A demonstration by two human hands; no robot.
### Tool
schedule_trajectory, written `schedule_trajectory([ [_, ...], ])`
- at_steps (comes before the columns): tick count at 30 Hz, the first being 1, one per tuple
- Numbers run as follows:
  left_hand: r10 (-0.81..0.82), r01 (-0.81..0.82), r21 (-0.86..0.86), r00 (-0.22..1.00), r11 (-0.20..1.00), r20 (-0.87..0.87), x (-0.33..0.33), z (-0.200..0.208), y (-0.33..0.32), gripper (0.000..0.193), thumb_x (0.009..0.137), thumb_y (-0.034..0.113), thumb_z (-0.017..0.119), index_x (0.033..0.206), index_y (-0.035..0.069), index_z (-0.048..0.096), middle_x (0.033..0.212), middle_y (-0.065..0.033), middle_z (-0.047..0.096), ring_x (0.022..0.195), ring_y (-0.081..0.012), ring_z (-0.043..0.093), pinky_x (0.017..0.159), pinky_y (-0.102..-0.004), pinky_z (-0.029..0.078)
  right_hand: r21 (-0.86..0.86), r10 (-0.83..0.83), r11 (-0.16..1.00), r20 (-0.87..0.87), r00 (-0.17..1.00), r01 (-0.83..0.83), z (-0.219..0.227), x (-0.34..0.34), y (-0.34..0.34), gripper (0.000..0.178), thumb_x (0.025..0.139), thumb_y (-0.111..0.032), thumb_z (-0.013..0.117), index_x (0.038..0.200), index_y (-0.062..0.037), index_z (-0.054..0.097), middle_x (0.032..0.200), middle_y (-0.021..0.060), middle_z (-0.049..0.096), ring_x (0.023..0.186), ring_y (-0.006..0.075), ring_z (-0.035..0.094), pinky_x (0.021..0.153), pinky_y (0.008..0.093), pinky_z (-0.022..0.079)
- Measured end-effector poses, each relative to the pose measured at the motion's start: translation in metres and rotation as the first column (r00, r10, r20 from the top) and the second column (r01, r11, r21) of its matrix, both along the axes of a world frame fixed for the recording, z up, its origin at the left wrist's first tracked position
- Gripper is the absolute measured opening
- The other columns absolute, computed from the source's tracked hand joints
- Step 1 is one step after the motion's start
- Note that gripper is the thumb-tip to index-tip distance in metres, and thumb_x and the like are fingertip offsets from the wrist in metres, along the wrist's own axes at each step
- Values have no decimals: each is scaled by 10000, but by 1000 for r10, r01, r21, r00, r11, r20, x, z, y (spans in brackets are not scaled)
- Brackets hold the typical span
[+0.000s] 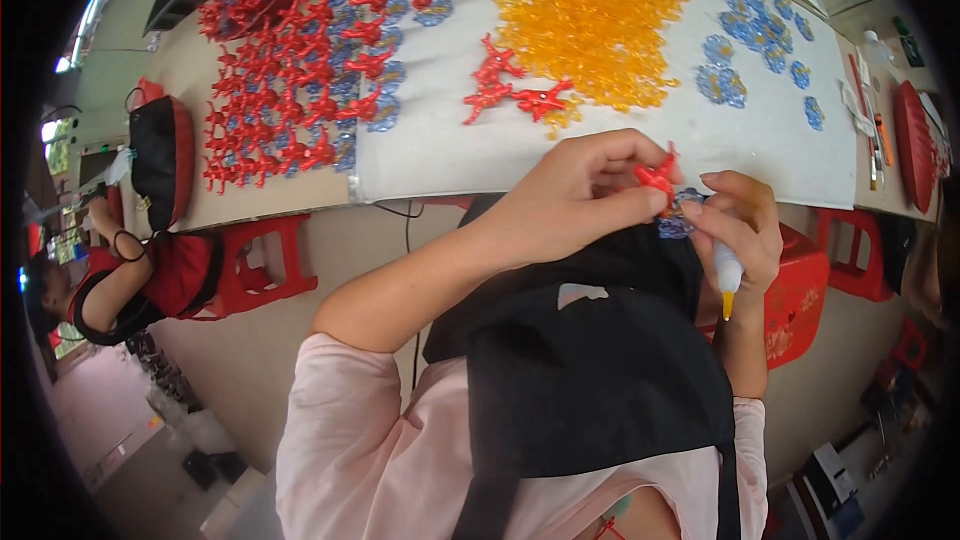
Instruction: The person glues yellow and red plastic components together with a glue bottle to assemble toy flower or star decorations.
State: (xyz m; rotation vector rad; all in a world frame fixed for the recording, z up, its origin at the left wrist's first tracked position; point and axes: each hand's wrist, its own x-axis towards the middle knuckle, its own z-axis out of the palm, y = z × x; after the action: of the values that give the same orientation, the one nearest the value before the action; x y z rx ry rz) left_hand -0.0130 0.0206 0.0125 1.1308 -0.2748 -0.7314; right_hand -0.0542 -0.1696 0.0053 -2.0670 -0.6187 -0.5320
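Black cloth apron [600,380], lower centre; mid-frame, left hand [590,185] pinches glossy red plastic figure [655,178], right hand [745,225] pinches translucent blue plastic piece [676,224], both likely light, stiff, best edge-held.

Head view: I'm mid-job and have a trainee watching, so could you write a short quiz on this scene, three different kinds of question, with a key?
1. Which hand grips the red figure?
2. True or false: the white bottle is held in the right hand.
3. What forms the wide spread in the upper middle of the white sheet? A) green discs B) yellow pieces C) black rings

Key: 1. Left hand; 2. True; 3. B
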Motion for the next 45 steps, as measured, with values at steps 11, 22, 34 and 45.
schedule_trajectory([
  [11, -590, -807, 540, 322, 237, 740, 81, 30, 103, 144, 756, 118, 598, 877, 40, 589, 813, -110, 610, 826, -224, 562, 803, -338, 373, 69, -79, 994, -58, 995, 83, -7, -4, -5, 273, 619, 93, 679, 857, -31, 632, 972, 135, 542, 579, 96, 512, 524, 197, 402],
  [22, -449, -807, 454, 269, 378, 852, 62, 20, 77, 168, 706, 90, 599, 871, 60, 578, 814, -89, 581, 790, -246, 550, 678, -340, 421, 217, -183, 947, -241, 953, 236, -8, -17, -18, 226, 666, 41, 655, 880, -8, 602, 957, 130, 543, 697, 154, 532, 568, 223, 421],
  [34, -235, -759, 427, 357, 492, 904, 81, 2, 106, 187, 770, 14, 545, 952, 25, 588, 878, -111, 605, 677, -203, 584, 594, -279, 459, 194, -166, 958, -230, 959, 213, -13, -25, -14, 248, 679, 67, 623, 913, -7, 588, 979, 132, 520, 679, 150, 495, 561, 226, 414],
  [45, -152, -778, 382, 355, 498, 922, 88, 30, 103, 205, 790, 54, 561, 993, 39, 590, 832, -81, 618, 612, -124, 552, 564, -242, 448, 200, -175, 951, -287, 942, 237, -17, -25, -16, 255, 689, 39, 637, 935, -17, 593, 979, 122, 528, 707, 150, 509, 574, 225, 426],
])
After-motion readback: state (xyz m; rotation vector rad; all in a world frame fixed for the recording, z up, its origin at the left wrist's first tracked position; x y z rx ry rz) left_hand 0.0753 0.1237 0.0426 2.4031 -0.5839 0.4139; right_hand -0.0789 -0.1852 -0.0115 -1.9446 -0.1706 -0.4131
